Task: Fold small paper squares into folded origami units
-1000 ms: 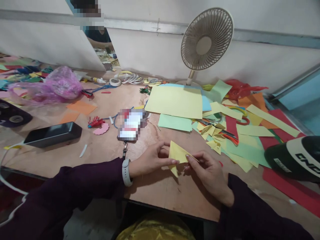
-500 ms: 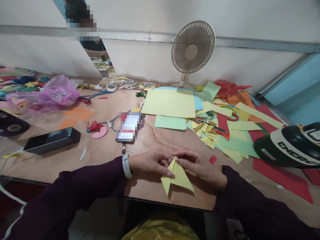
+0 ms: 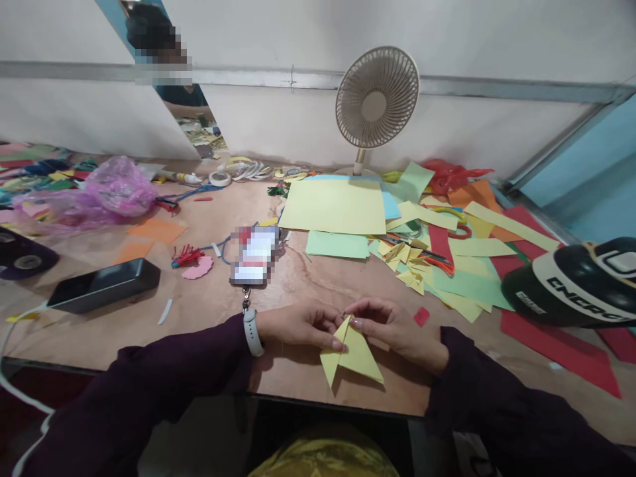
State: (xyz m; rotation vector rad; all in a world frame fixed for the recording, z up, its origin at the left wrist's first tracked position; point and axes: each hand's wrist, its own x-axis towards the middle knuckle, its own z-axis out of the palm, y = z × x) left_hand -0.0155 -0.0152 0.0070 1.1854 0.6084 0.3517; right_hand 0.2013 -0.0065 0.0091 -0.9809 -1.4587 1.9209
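Near the table's front edge, both hands pinch a folded yellow paper (image 3: pixel 358 361) with pointed flaps that spread downward. My left hand (image 3: pixel 311 324) presses the paper's left side with its thumb, its other fingers curled behind. At the top tip, my right hand (image 3: pixel 385 324) grips the paper between thumb and fingers. A small red scrap (image 3: pixel 421 317) lies just right of my right hand. Beyond my left hand rests a phone (image 3: pixel 256 255) on the wooden table (image 3: pixel 209 298). Small folded yellow pieces (image 3: pixel 411 279) lie past my right hand.
A fan (image 3: pixel 377 99) stands behind yellow sheets (image 3: pixel 332 205) and green slips (image 3: pixel 336 244). Scissors (image 3: pixel 440 260) lie among paper strips. On the right is a black bottle (image 3: pixel 571 285); on the left, a black box (image 3: pixel 106 285) and pink plastic bag (image 3: pixel 119 185). A person (image 3: pixel 181 96) shows through a gap.
The view has shifted slightly. My hands keep the same hold on the folded yellow paper, with no clear movement of the fingers.
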